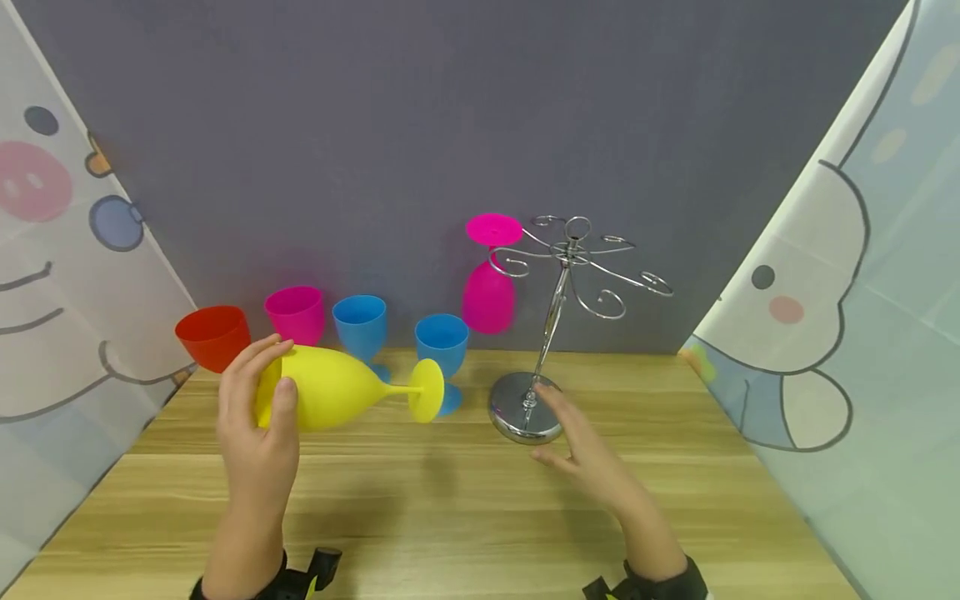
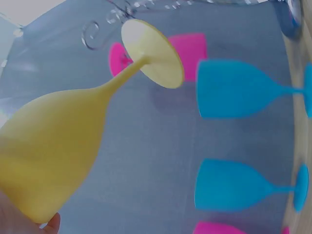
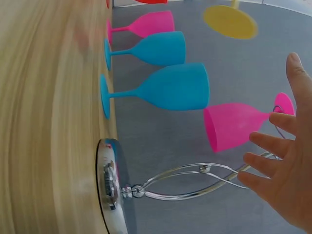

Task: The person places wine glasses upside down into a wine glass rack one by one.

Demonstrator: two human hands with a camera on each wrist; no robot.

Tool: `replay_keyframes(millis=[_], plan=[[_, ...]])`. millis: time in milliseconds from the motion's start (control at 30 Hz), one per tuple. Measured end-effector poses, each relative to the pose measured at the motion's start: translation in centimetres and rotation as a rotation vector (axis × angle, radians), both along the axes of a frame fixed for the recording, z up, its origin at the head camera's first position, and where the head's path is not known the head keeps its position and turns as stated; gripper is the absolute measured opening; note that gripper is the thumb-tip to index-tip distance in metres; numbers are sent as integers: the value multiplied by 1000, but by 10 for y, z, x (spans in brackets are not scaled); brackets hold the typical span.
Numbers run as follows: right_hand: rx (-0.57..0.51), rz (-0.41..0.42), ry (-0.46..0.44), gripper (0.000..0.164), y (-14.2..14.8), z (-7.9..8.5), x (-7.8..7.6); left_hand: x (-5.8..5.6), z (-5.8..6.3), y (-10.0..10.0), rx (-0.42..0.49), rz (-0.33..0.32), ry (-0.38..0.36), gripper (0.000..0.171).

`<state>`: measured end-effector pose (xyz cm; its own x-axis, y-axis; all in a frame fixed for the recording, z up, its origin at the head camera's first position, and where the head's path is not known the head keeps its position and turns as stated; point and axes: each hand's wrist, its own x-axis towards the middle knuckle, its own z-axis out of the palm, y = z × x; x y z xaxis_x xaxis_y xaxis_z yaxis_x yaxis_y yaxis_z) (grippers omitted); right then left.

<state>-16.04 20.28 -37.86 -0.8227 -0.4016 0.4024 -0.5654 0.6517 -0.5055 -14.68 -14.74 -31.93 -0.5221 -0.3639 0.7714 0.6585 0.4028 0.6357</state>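
My left hand [image 1: 258, 417] grips a yellow wine glass [image 1: 330, 387] by its rim end. The glass lies sideways in the air, its foot toward the right. My right hand [image 1: 592, 458] is by the base of a chrome glass rack [image 1: 551, 333], fingers spread and holding nothing; the right wrist view shows the same hand [image 3: 282, 161] with straight fingers. Upside down on one of the rack's curled arms hangs a pink wine glass [image 1: 489, 296], its foot on top. In the left wrist view the yellow glass [image 2: 58, 141] covers much of the hand.
Along the back of the wooden table [image 1: 465, 517] stand a red glass [image 1: 213, 337], a pink glass [image 1: 296, 315] and two blue glasses [image 1: 360, 325], all upright. A grey panel [image 1: 360, 125] rises behind them. Printed cartoon panels [image 1: 840, 333] flank both sides.
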Motion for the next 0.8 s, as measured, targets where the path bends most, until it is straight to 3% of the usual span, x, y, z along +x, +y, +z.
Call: replay_keyframes(millis=[267, 367, 467, 633, 800], plan=[[-3, 38, -56, 84, -7, -5, -2, 1, -5, 18, 203, -329, 177, 32], [-6, 46, -77, 86, -9, -8, -3, 0, -8, 25, 257, -419, 164, 32], [-3, 52, -88, 86, -9, -11, -4, 2, -10, 33, 315, -464, 33, 34], [-5, 78, -99, 89, -11, -15, -4, 4, -13, 46, 404, -544, -246, 35], [5, 84, -98, 90, -13, -18, -6, 7, -18, 60, 466, -674, -472, 35]])
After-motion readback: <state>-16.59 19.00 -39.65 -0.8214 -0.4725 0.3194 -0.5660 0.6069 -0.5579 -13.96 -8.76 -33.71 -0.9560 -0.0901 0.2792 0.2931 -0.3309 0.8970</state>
